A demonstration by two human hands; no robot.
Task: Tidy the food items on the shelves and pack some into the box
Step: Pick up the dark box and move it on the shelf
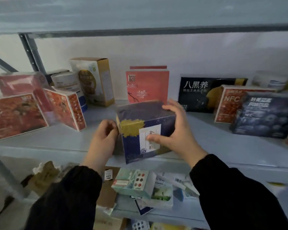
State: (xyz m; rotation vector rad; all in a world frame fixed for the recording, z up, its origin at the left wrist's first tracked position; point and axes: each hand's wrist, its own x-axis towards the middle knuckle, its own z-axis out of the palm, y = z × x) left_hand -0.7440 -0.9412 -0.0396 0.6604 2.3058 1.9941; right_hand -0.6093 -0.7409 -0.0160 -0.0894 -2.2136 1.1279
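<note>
A plain white wall [206, 52] stands behind a pale grey metal rack. Its middle shelf [223, 143] runs wide from side to side, and the upper shelf [140, 14] hangs close overhead. At the left are a perforated grey upright [32, 52] and a slanted brace [2, 61]. The light is dim, cool and bluish.

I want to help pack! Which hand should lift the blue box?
Probably the right hand: it spans the dark blue box, fingers over the top, thumb on the front. The left hand sits curled at its side.
</note>
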